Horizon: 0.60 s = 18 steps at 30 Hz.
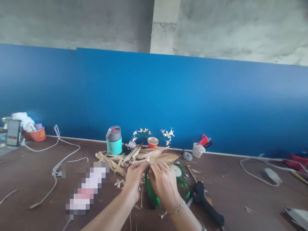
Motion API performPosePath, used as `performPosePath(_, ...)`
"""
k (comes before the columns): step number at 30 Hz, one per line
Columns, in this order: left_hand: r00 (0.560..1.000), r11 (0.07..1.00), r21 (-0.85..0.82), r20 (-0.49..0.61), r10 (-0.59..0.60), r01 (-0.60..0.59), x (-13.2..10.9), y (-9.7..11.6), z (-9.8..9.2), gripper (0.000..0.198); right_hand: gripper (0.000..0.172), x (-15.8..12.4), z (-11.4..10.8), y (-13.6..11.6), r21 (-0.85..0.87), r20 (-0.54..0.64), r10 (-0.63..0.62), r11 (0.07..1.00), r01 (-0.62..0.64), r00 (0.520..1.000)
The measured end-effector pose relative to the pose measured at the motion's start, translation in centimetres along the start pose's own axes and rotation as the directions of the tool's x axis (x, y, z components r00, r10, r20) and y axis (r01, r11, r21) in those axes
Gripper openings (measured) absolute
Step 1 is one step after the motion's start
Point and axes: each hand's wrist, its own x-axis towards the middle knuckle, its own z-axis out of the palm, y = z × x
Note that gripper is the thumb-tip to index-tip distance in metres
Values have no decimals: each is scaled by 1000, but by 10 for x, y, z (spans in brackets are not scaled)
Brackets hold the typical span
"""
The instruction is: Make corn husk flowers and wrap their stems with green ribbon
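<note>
My left hand (135,179) and my right hand (164,181) meet at the middle of the table, fingers pinched together. Between the fingertips a small pale flower piece (148,158) pokes up; its lower part is hidden by my fingers. Just below, partly covered by my right hand, stands a roll of green tape (150,191). Dried corn husks (158,157) lie right behind the hands. Left of my left hand is a loose pale flower (118,183). A green-rimmed spool (177,170) and a loop of green tape (184,189) lie right of my right hand.
Finished-looking flowers on green stems lean from a paper cup (152,143). A teal flask (114,141) stands to its left. At right lie a black glue gun (207,202), grey tape roll (187,156) and white container (198,150). White cables (57,160) and a pixelated object (88,189) are left.
</note>
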Motion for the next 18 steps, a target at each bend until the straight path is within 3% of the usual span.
performPosePath(7, 1000, 999, -38, 11, 5, -5, -5, 6, 4, 30, 18, 1, -1, -4, 32, -12, 34, 999, -34, 999)
performPosePath(11, 998, 998, -13, 27, 56, -56, -1, 8, 2, 31, 17, 5, -5, -1, 246, 31, 201, 948, -202, 979)
performPosePath(13, 993, 993, 18, 34, 113, -114, 2, 9, 0, 30, 18, 8, -9, 2, 421, 111, 337, 836, -351, 935)
performPosePath(15, 987, 987, 42, 55, 151, -153, 4, 9, -2, 30, 21, 12, -12, 6, 571, 243, 437, 657, -492, 866)
performPosePath(18, 982, 985, 59, 112, 152, -160, 4, 11, -2, 31, 24, 14, -13, 12, 666, 450, 480, 382, -641, 753)
